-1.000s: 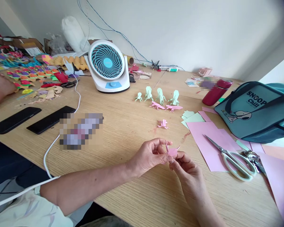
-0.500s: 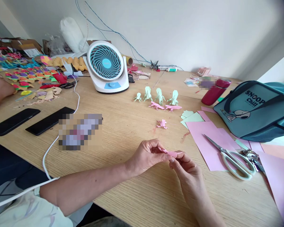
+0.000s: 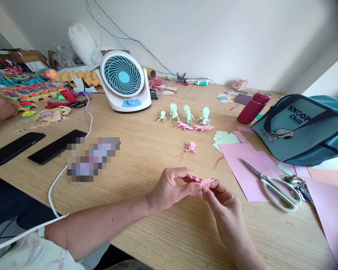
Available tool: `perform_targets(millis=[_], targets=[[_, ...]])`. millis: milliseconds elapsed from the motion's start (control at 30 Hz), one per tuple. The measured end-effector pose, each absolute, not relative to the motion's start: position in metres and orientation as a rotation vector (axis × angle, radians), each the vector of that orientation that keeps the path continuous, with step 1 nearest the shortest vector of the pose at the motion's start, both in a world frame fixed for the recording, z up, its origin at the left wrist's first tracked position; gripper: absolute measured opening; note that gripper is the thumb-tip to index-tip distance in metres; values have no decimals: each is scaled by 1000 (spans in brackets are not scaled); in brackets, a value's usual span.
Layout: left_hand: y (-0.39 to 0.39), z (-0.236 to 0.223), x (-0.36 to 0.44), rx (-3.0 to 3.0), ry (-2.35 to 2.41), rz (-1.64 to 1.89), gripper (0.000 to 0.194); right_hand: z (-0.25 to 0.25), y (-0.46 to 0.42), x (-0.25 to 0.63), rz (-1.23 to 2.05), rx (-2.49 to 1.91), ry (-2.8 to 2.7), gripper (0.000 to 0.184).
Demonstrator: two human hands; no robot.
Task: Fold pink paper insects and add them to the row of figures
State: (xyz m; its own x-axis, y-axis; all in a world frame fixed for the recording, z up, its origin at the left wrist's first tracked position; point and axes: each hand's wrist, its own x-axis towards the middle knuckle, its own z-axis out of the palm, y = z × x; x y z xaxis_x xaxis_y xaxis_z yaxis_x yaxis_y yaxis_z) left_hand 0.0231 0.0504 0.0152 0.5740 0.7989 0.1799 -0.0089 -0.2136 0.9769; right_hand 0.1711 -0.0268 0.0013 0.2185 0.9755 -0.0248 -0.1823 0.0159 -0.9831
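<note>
Between my hands, above the front of the table, is a small folded pink origami figure (image 3: 205,182) with thin pointed parts. My left hand (image 3: 173,189) pinches its left part between thumb and fingers. From the right, my right hand (image 3: 222,202) pinches it with thumb and fingertips; part of the paper is hidden behind the fingers. Just beyond lies a pink origami frog-like figure (image 3: 191,147) with bent legs. Farther back, two pink origami insects (image 3: 204,128) lie before a row of several pale green origami figures (image 3: 187,114).
Scissors (image 3: 280,189) lie on pink paper sheets (image 3: 242,172) at the right, near a teal bag (image 3: 304,129) and a red bottle (image 3: 253,108). A white fan (image 3: 124,80) stands at the back. Black phones (image 3: 17,148) and a white cable (image 3: 52,189) lie left; another person's arm (image 3: 0,110) reaches in.
The pink figure has turned slightly in my fingers, showing more of its pointed end and lower flap. Both hands keep their pinch. The view has shifted a little.
</note>
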Motion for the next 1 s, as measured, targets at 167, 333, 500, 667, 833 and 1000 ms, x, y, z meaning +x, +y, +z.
perform_targets(millis=[167,333,500,667,833,1000], targets=[[53,21,17,1944,624,909,22,-1,-28,172,1142,-1171,-966,19],[54,23,16,2264,580,1027,21,-4,-28,169,1118,-1136,-999,15],[53,20,17,2458,635,1029,27,-5,-27,168,1112,-1134,-996,17],[54,19,16,2472,643,987,27,-4,-26,169,1074,-1158,-973,16],[55,13,16,2444,581,1082,29,-6,-24,170,1069,-1148,-1000,18],[56,11,16,2405,525,1030,21,-9,-23,174,1050,-1131,-992,13]])
